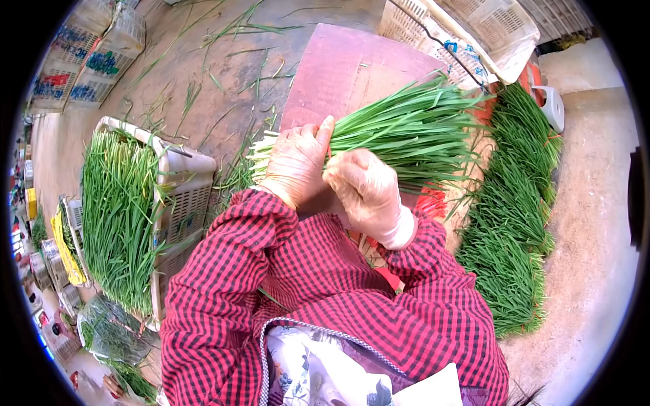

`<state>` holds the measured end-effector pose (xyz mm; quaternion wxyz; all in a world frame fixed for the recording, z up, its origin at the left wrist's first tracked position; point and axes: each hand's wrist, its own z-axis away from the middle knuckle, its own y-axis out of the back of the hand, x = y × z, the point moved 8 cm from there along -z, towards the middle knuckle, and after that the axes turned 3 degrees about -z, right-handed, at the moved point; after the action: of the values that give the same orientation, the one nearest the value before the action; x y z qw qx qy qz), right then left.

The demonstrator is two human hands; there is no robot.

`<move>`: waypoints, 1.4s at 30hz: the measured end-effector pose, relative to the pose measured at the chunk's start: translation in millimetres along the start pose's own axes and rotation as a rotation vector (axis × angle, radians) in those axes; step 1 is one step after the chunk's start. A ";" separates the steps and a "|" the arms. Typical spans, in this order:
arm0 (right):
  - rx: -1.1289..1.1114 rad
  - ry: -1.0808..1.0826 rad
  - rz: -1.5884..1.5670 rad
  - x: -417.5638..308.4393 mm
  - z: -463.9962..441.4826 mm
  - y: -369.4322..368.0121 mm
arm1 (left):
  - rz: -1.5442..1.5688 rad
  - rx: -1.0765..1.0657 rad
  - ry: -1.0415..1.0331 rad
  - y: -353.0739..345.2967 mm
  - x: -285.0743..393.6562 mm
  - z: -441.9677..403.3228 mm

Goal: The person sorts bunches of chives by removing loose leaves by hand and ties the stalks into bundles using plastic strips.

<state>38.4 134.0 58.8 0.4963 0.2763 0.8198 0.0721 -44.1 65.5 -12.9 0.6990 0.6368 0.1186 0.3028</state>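
Note:
A bunch of garlic chives [413, 132] lies across a reddish board, pale stem ends to the left and green leaves to the right. My left hand [294, 161], in a thin glove, is wrapped over the stems. Close to its thumb, a thin red tie [329, 153] runs across the bunch. My right hand [369, 193], also gloved, is closed in a pinch at the near side of the bunch, where the tie meets its fingertips. Its fingers partly hide the end of the tie.
The board [338, 68] extends beyond the bunch. Tied bundles of chives [504, 237] are piled on the right. A white crate [179, 179] full of chives stands at left. Other crates [91, 54] are at the far left, and one [497, 34] is at the top right. Loose leaves litter the floor.

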 end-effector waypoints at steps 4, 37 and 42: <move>0.225 -0.239 0.013 116.3 -50.8 9.9 | -0.064 0.020 0.062 -8.2 15.0 -20.3; -0.030 -0.392 -0.439 52.6 36.6 -28.7 | 1.251 0.351 -0.248 27.0 -13.4 17.8; -0.216 -0.547 -0.421 95.0 41.7 -49.3 | 0.376 0.611 -0.009 47.1 -34.8 23.0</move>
<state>21.5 136.0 -54.8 0.7275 0.0563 0.6834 -0.0221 -71.7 26.9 28.5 0.4090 0.8284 0.0815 0.3740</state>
